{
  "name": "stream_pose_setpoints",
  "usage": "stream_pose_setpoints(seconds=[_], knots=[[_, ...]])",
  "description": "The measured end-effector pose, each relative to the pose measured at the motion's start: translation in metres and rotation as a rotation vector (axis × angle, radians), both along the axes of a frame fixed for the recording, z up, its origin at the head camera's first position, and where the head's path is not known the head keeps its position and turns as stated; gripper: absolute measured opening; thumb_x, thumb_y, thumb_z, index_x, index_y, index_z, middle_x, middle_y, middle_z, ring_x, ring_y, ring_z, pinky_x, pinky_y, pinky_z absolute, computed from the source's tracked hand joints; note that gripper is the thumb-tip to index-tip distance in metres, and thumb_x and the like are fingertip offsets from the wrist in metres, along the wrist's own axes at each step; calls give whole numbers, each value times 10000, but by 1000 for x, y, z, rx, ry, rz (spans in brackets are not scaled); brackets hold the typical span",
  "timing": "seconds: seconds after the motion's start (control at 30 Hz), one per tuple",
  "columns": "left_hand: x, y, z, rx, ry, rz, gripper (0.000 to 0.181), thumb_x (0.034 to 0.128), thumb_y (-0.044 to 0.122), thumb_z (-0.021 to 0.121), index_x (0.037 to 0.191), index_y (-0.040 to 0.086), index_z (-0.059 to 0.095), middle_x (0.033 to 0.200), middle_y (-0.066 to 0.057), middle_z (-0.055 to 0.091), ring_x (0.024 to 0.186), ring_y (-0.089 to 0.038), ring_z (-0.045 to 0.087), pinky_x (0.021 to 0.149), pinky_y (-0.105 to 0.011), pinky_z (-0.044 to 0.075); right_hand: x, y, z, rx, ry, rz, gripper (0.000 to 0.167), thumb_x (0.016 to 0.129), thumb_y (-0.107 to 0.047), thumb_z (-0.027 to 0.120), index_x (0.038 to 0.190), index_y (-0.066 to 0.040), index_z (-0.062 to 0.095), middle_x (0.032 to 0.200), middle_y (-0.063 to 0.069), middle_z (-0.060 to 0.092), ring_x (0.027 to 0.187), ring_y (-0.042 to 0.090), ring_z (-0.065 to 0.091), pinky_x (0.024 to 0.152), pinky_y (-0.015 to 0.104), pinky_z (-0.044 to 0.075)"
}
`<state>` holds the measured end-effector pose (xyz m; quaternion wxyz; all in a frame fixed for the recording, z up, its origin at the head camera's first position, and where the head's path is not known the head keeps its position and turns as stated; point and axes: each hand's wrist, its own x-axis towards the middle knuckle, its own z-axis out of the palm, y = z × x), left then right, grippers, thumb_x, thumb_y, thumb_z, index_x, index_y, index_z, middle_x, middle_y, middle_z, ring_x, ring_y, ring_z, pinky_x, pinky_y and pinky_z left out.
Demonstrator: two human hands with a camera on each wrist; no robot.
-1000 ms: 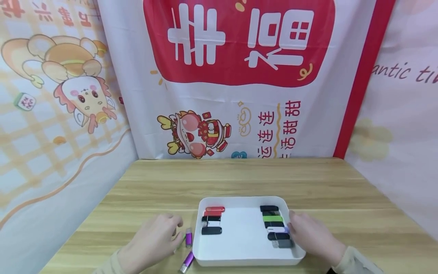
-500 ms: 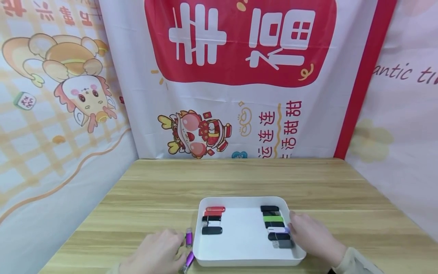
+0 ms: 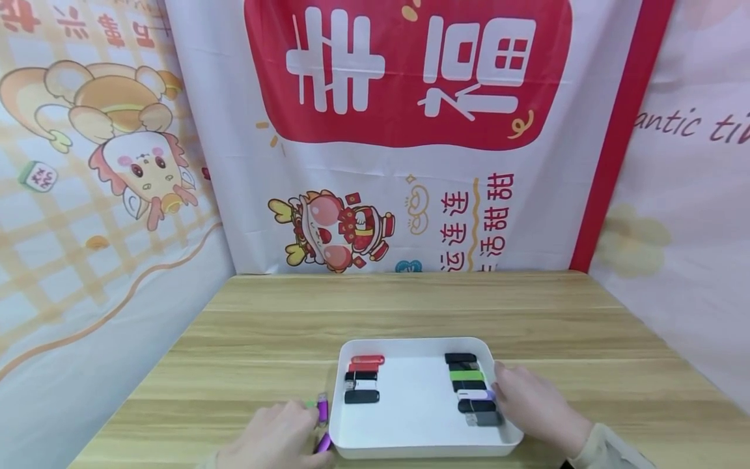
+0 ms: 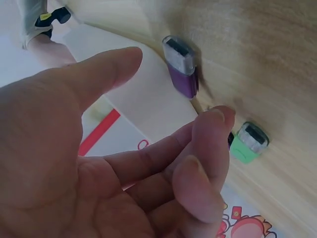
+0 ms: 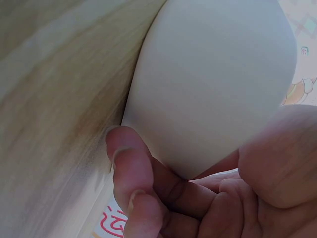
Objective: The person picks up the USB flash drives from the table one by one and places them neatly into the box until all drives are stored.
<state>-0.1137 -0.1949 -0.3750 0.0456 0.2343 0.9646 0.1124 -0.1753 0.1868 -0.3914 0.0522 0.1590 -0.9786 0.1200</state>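
Observation:
My left hand [image 3: 272, 436] hovers over the table just left of a white tray [image 3: 422, 451]. Its thumb stands apart from loosely bent fingers, with nothing between them in the left wrist view. A purple USB stick [image 3: 323, 409] lies past the fingertips. Nearer me, a second purple USB stick [image 3: 323, 443] is partly covered by the hand. Beyond the fingers shows a green USB stick [image 4: 245, 150], mostly hidden in the head view. My right hand [image 3: 536, 407] grips the tray's right side, fingers against the outer wall [image 5: 213, 74] and thumb at the rim.
Inside the tray, red USB sticks [image 3: 368, 359] and black ones [image 3: 362, 397] line the left side. Along the right lies a column of several more, among them a lime one [image 3: 466, 376] and a grey one [image 3: 485, 419]. Printed cloths [image 3: 410, 163] hang behind the wooden table [image 3: 410, 303].
The left hand has come toward me and to the right, over the nearer purple USB stick. Some green now shows beyond its fingers. The right hand and tray stay put.

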Motion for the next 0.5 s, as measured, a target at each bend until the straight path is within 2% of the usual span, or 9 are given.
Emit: stream_pose_setpoints(seconds=[0.07, 0.27, 0.5], knots=[[0, 1, -2, 5, -2, -6, 359, 824, 434, 737, 637, 210, 527, 568, 75, 405, 464, -47, 396, 405, -234, 265, 0, 0, 0, -2, 1, 0, 391, 885, -43, 655, 1187, 186, 560, 780, 115, 618, 583, 150, 491, 476, 307, 435], [0, 2, -8, -6, 62, -8, 364, 788, 339, 774, 594, 210, 495, 550, 93, 364, 455, -41, 359, 398, -238, 248, 1, 0, -1, -2, 12, 2, 391, 884, -48, 656, 1184, 184, 564, 760, 108, 611, 569, 152, 481, 469, 312, 426], [0, 3, -10, 14, 97, -11, 385, 782, 275, 776, 564, 220, 464, 523, 113, 351, 449, -31, 347, 397, -234, 251, 1, 0, 0, -4, 0, -1, 392, 888, -48, 649, 1192, 182, 559, 776, 116, 615, 581, 154, 491, 473, 310, 433]])
